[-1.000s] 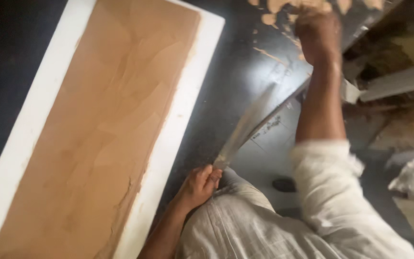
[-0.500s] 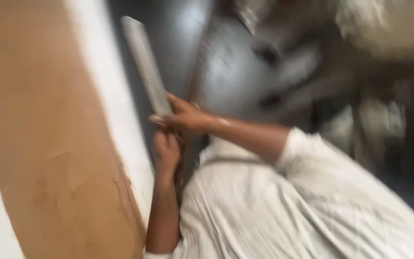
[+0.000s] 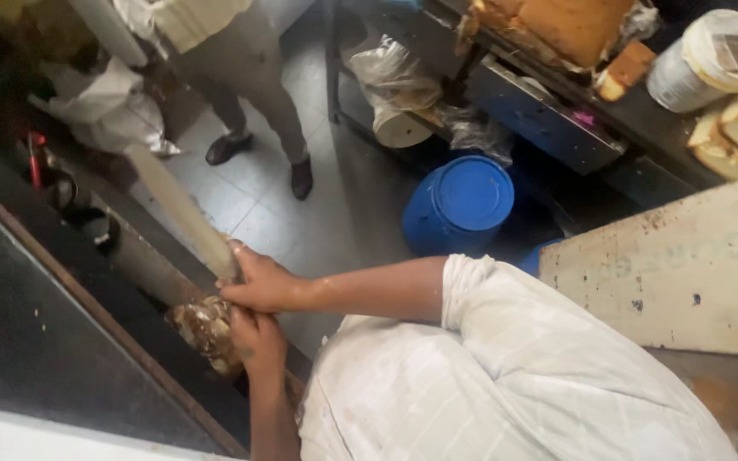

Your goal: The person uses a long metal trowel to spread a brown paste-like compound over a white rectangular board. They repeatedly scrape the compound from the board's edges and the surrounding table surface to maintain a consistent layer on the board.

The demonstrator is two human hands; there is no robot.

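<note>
Gripping the long blade (image 3: 179,209) near its handle, my right hand (image 3: 262,284) presses against my left hand (image 3: 254,335), both closed together above the dark counter (image 3: 27,341).

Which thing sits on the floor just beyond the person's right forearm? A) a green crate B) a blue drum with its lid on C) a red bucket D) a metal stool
B: a blue drum with a round lid stands on the floor past the forearm, while the right hand grips the base of the long flat blade and the left hand sits just under it.
</note>
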